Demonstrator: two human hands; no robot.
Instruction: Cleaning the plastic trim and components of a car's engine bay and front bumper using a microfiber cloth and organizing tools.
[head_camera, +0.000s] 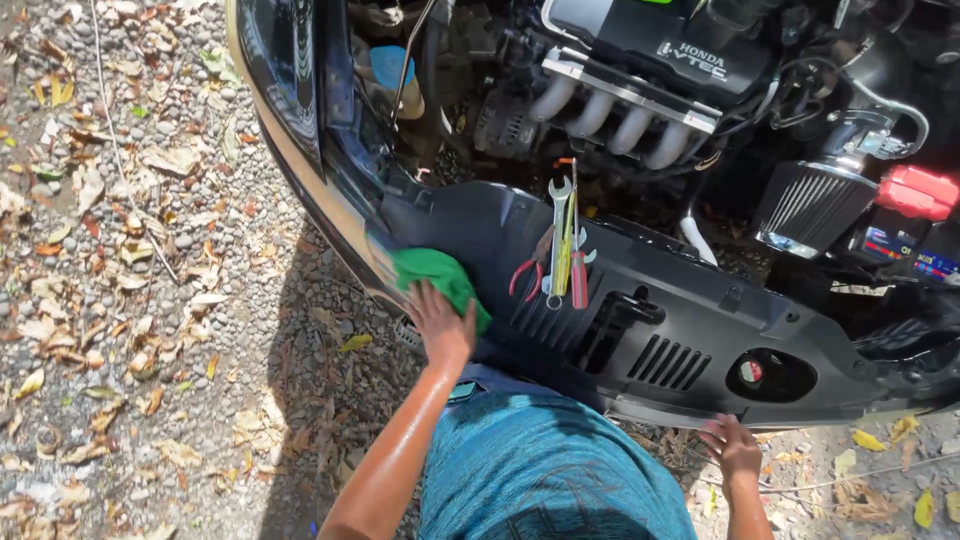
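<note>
1. green cloth (440, 277) lies on the black front panel (650, 300) of the car, near its left end, with the left hand (440, 322) pressed flat on it, grip spread rather than clenched.
2. right hand (732, 448) rests on the panel's lower edge, fingers curled over it, holding nothing else.
3. a spanner (557, 240), red-handled pliers (530, 270) and a screwdriver (568, 250) lie together on the panel, just right of the cloth.
4. gravel (150, 300) with dry leaves lies beside the car.
</note>
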